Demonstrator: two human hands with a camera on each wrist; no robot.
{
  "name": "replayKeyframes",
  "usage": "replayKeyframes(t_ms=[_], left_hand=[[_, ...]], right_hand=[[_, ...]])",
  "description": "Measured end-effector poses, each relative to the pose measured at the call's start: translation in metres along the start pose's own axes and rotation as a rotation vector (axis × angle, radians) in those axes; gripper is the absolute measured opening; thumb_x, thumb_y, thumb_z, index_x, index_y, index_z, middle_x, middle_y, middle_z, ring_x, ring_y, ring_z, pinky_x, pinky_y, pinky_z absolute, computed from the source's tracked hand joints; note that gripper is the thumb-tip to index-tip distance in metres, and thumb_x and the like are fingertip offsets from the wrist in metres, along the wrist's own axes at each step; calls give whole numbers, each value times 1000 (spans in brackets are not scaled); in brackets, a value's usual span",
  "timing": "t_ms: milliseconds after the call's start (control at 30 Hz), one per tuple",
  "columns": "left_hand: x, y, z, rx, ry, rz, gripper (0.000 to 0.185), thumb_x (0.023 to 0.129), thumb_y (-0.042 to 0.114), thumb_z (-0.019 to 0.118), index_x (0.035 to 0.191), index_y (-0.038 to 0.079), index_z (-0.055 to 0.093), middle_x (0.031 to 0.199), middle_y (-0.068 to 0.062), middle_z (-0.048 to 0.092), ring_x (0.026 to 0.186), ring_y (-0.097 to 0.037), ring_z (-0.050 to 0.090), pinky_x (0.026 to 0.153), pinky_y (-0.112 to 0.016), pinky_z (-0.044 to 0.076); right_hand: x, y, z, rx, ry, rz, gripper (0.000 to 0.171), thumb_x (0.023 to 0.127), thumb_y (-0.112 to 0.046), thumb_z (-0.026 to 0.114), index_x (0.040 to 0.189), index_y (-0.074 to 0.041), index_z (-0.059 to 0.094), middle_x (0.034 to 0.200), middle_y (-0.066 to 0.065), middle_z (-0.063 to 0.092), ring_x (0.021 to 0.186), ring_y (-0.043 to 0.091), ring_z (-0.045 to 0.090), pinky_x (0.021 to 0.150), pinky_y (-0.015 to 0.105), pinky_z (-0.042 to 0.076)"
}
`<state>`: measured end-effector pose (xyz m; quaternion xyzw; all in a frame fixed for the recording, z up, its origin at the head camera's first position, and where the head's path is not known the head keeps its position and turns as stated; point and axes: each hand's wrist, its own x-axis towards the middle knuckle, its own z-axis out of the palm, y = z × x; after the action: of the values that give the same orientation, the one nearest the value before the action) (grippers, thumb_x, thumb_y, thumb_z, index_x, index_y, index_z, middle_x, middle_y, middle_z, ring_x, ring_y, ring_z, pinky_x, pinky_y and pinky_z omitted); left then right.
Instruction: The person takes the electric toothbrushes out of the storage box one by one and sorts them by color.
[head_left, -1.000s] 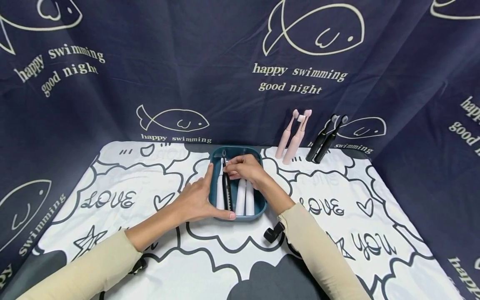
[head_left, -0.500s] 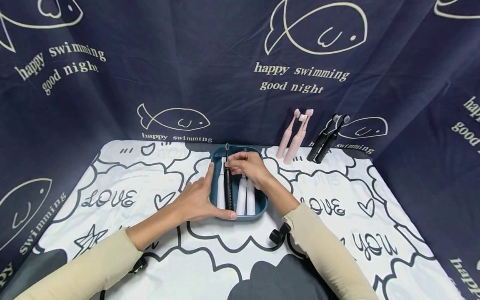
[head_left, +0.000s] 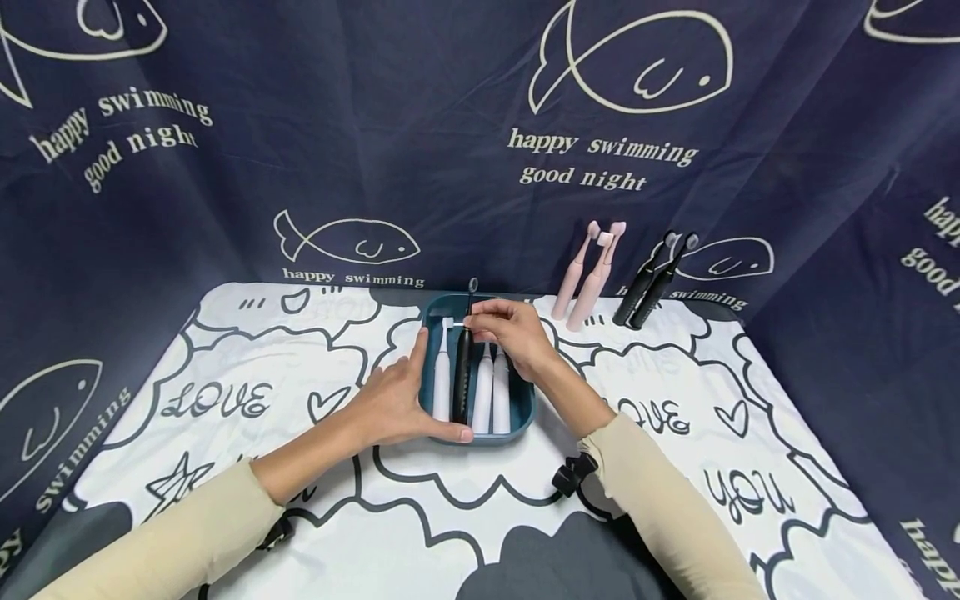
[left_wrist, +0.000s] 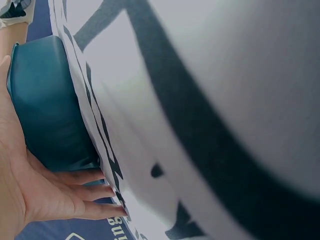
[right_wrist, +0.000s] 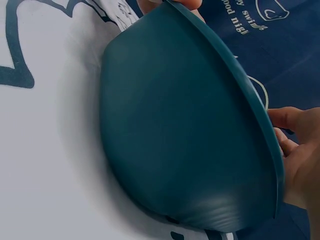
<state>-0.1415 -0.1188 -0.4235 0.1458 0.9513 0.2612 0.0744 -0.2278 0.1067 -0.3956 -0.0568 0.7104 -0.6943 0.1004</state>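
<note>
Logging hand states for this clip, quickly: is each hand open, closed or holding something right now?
Left hand: open, resting against the teal bin.
Right hand: holding, pinching a black electric toothbrush by its upper part.

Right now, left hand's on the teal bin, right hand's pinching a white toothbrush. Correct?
Not the colour: the head view shows the right hand pinching a black toothbrush. The left hand is indeed on the teal bin.

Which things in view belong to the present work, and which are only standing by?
Work in hand, it seems:
teal tray, touched by the left hand
black toothbrush, pinched by the right hand
three white toothbrushes, inside the tray

Apparently just nearby:
pink toothbrushes
two more black toothbrushes
</note>
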Motion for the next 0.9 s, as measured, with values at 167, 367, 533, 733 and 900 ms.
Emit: replayKeyframes(t_ms=[167, 367, 533, 733, 900], left_hand=[[-1, 0, 0, 2, -5, -5, 175, 63, 102, 81, 182, 10, -8, 153, -35, 64, 134, -45, 70, 117, -65, 53], [-1, 0, 0, -5, -8, -3, 175, 63, 101, 82, 182, 10, -8, 155, -35, 63, 136, -45, 69, 118, -65, 53], [-1, 0, 0, -5, -6, -4, 175, 63, 101, 83, 182, 10, -8, 155, -35, 63, 137, -46, 69, 118, -65, 53], [-2, -1, -1, 0, -9, -12, 175, 62, 100, 84, 182, 11, -7, 154, -35, 63, 137, -46, 69, 119, -64, 53], [-1, -1, 0, 6, -11, -9, 175, 63, 101, 83, 182, 11, -8, 154, -34, 64, 137, -45, 68, 119, -64, 52]], right_hand=[[-3, -1, -3, 46, 28, -37, 28, 104, -3, 77, 129, 9, 74, 97, -4, 79, 86, 9, 80, 88, 27, 67], [-8, -7, -7, 131, 54, -78, 22, 101, 1, 78, 121, 8, 73, 96, -1, 79, 83, 9, 79, 84, 24, 67], [-10, -10, -12, 131, 82, -105, 21, 100, -1, 80, 119, 6, 74, 99, 2, 80, 84, 9, 78, 84, 25, 67], [-12, -14, -18, 146, 100, -133, 16, 101, 2, 77, 117, 4, 75, 94, -2, 79, 85, 9, 79, 84, 25, 67], [-14, -18, -23, 156, 109, -155, 14, 101, 3, 77, 114, 1, 75, 92, -4, 77, 86, 8, 79, 85, 24, 67]])
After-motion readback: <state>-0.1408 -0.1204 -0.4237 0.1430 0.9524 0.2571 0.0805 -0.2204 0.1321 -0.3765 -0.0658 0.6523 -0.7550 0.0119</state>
